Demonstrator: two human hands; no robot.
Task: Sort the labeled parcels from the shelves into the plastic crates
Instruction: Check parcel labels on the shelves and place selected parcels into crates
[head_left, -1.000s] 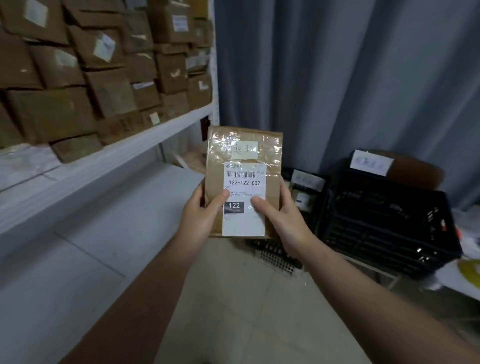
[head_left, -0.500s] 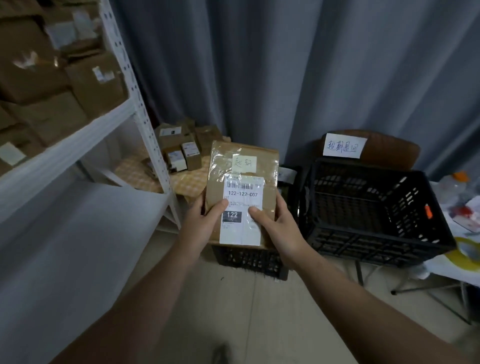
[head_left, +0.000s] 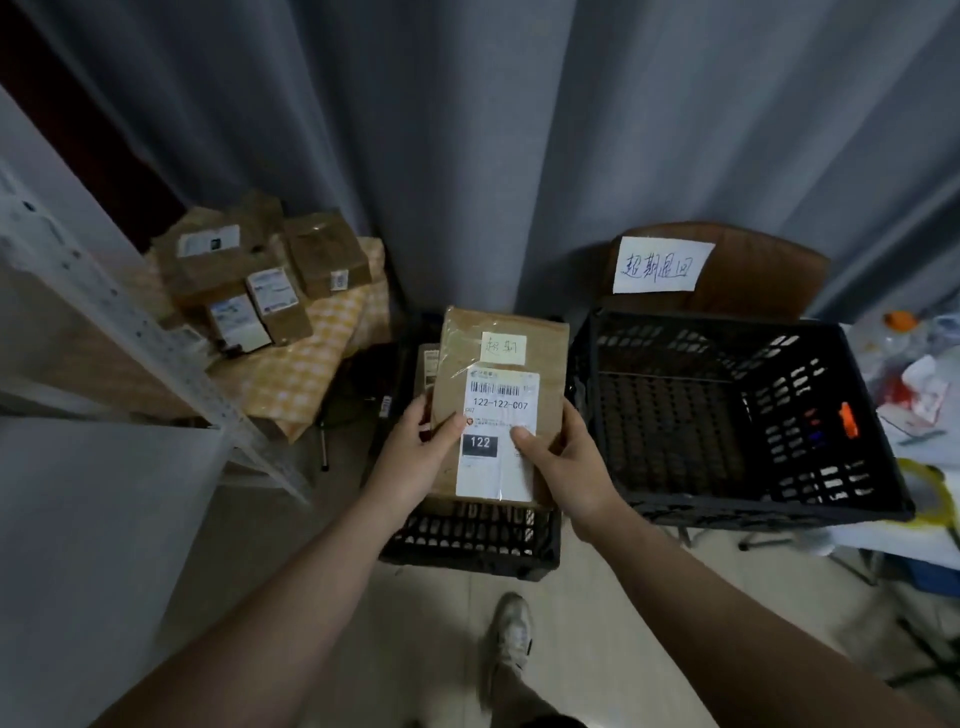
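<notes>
I hold a flat brown parcel (head_left: 501, 364) upright in front of me, with a white shipping label reading 122-122-C07 and a small yellowish handwritten note near its top. My left hand (head_left: 415, 457) grips its lower left edge, thumb on the front. My right hand (head_left: 569, 467) grips its lower right edge, thumb on the label. The parcel hangs above a small black plastic crate (head_left: 472, 540) on the floor, which holds another brown parcel (head_left: 428, 366). A larger black crate (head_left: 748, 415) stands to the right with nothing visible inside, a handwritten paper sign (head_left: 661, 265) behind it.
A white metal shelf upright (head_left: 135, 332) rises at the left. Behind it several labeled brown parcels (head_left: 260, 275) sit on a checkered cloth. Grey curtains fill the back. A cluttered table edge (head_left: 924, 395) lies at the far right. My shoe (head_left: 511, 634) is on the tiled floor below.
My view has swung right and downward, away from the stocked shelves. The parcel, still held in both hands, now sits lower over the small crate, and both crates look closer.
</notes>
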